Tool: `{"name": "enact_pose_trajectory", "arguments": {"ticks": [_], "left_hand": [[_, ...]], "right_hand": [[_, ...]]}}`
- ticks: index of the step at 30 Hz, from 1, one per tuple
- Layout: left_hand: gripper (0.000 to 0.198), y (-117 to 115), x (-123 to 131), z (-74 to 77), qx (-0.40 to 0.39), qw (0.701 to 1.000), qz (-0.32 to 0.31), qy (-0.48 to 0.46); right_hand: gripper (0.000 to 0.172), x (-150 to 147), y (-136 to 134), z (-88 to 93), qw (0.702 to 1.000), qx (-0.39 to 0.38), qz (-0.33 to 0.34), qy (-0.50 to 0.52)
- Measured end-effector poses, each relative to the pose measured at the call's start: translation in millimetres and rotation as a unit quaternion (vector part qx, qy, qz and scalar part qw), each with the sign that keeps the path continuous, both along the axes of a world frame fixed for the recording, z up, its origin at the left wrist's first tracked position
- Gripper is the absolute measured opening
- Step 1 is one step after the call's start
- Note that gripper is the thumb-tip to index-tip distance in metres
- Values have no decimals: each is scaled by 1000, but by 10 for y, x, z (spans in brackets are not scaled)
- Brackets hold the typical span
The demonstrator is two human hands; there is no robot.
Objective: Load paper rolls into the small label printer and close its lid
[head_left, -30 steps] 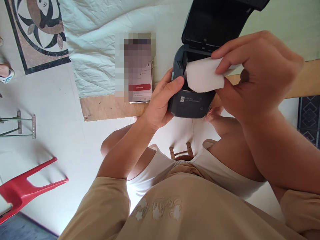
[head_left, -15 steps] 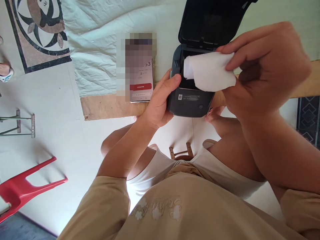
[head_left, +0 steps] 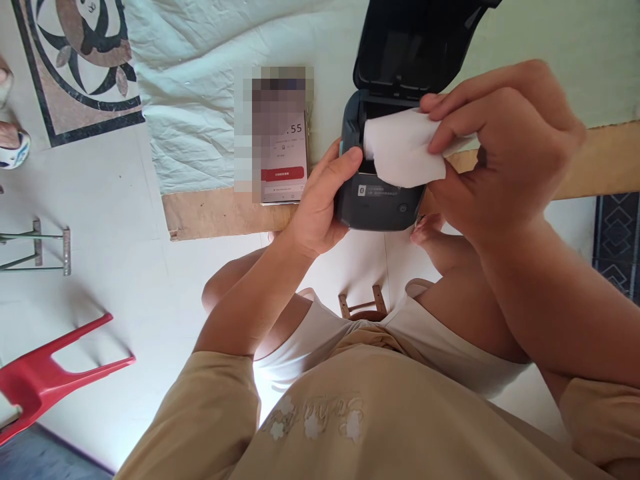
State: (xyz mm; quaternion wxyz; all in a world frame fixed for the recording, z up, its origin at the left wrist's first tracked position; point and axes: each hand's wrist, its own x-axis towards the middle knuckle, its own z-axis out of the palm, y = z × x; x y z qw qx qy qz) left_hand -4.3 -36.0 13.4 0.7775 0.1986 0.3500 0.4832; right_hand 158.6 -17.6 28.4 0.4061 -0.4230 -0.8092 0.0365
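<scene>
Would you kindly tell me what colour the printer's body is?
The printer is dark grey, nearly black, seen best in the head view.

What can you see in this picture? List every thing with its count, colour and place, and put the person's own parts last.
Printer: one, dark grey, lid open, at the table edge.
Paper: one white piece, over the printer's open bay.
Phone: one, screen lit with a red bar, left of the printer.
Sheet: one, pale and creased, spread on the table.
Table: one, brown wood, edge bare.
Chair: one, red, lower left on the floor.
Stool: one, brown wood, between the knees.
Rug: one, dark and patterned, far right.
Left hand: grips the printer's left side.
Right hand: pinches the paper.
</scene>
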Motion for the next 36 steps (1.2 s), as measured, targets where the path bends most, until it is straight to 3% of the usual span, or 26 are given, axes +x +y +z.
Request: {"name": "enact_pose_trajectory", "arguments": {"ticks": [4, 8, 14, 20, 26, 31, 36], "left_hand": [[13, 2, -14, -11, -7, 1000, -16, 14], [19, 4, -27, -20, -16, 999, -23, 30], [19, 5, -19, -8, -18, 999, -19, 41], [17, 5, -16, -13, -24, 999, -10, 25], [17, -10, -14, -5, 3, 1000, -7, 28], [21, 2, -4, -10, 41, 998, -28, 29], [21, 24, -11, -38, 63, 995, -54, 50]], "right_hand": [[7, -19, -16, 26, 999, -11, -17, 48], [11, -51, -18, 43, 985, -88, -63, 135], [15, -46, -10, 16, 992, -69, -37, 100], [22, -81, -17, 7, 982, -100, -42, 153], [19, -43, 20, -42, 991, -83, -26, 102], [21, 18, 8, 1, 995, -92, -20, -22], [22, 102, 4, 111, 984, -160, 7, -83]]}}
